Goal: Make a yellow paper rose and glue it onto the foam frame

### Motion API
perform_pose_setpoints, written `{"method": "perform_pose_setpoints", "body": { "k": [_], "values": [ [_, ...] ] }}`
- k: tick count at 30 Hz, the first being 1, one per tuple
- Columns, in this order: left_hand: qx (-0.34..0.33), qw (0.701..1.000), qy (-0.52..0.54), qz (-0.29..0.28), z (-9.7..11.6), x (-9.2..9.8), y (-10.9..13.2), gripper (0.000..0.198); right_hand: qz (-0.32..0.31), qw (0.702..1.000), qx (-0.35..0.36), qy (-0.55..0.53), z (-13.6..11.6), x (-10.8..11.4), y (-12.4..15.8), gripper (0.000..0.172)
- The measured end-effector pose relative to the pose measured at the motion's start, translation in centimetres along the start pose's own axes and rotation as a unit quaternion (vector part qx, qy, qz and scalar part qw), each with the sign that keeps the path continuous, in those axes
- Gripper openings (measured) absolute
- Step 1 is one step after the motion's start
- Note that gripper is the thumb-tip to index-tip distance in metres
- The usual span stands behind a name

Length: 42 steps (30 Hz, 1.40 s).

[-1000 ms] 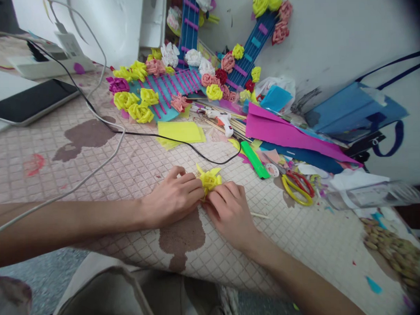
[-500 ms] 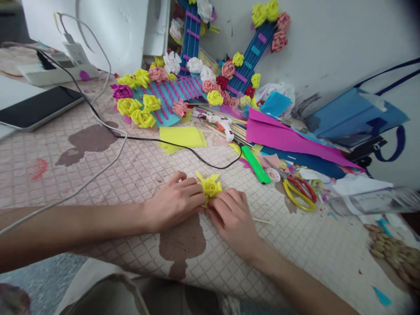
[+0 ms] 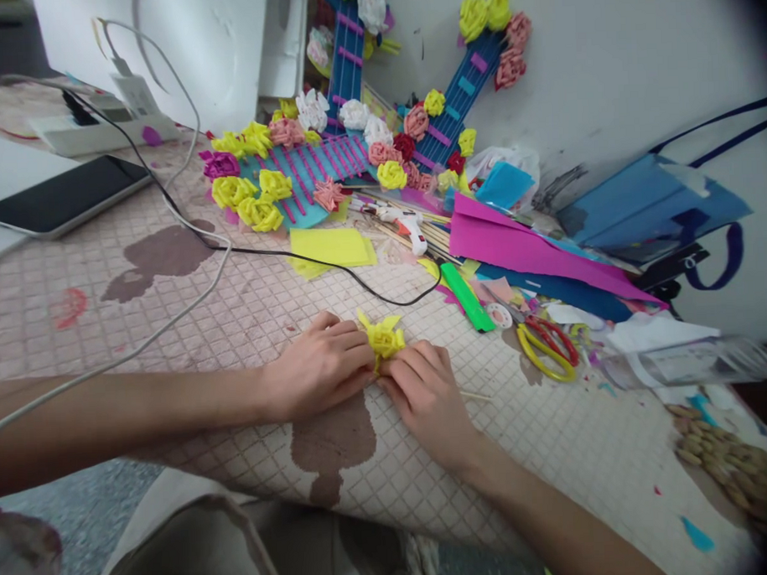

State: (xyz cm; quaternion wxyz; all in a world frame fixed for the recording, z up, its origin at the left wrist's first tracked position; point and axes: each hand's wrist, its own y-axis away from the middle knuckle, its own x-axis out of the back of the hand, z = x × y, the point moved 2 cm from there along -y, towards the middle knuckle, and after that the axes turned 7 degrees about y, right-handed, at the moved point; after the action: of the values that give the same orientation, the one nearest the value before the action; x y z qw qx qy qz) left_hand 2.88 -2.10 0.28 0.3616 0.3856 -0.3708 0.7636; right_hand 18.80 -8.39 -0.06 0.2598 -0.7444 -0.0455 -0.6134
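Petals of the yellow paper flower [image 3: 384,338] show, its base buried where the left hand [image 3: 320,369] and right hand [image 3: 425,391] pinch it on the checked cloth [image 3: 264,304]. It points up and away. A thin stick [image 3: 475,395] juts rightward from under the right hand. Bare cloth reaches ahead to the black cable [image 3: 393,304].

flower [image 3: 385,338] base hidden, bottle [image 3: 694,362] blurred rt, tablet [image 3: 59,196] cut off
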Motion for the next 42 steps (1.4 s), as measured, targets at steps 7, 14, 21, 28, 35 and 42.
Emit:
{"method": "perform_pose_setpoints", "body": {
  "k": [7, 14, 21, 28, 35, 42],
  "values": [
    [0.015, 0.999, 0.029, -0.008, -0.01, 0.15, 0.02, 0.016, 0.034, 0.999, 0.007, -0.021, -0.34, 0.45, -0.07, 0.010],
    [0.020, 0.999, 0.032, -0.012, -0.02, 0.05, 0.01, 0.014, 0.042, 0.999, 0.029, 0.005, -0.31, 0.23, -0.06, 0.014],
    [0.022, 0.999, 0.023, -0.013, 0.01, 0.11, -0.04, 0.014, 0.060, 0.998, 0.027, 0.004, -0.41, 0.20, -0.07, 0.010],
    [0.025, 0.999, 0.021, -0.011, 0.07, 0.05, -0.06, 0.015, 0.052, 0.998, 0.035, 0.008, -0.36, 0.07, -0.11, 0.016],
    [0.011, 1.000, -0.007, 0.011, 0.10, 0.08, 0.04, 0.015, 0.052, 0.998, 0.033, 0.026, -0.25, -0.11, 0.03, 0.017],
    [-0.024, 0.999, -0.042, 0.020, 0.31, 0.26, 0.01, 0.014, 0.042, 0.998, 0.034, 0.029, -0.21, -0.28, 0.16, 0.014]
  ]
}}
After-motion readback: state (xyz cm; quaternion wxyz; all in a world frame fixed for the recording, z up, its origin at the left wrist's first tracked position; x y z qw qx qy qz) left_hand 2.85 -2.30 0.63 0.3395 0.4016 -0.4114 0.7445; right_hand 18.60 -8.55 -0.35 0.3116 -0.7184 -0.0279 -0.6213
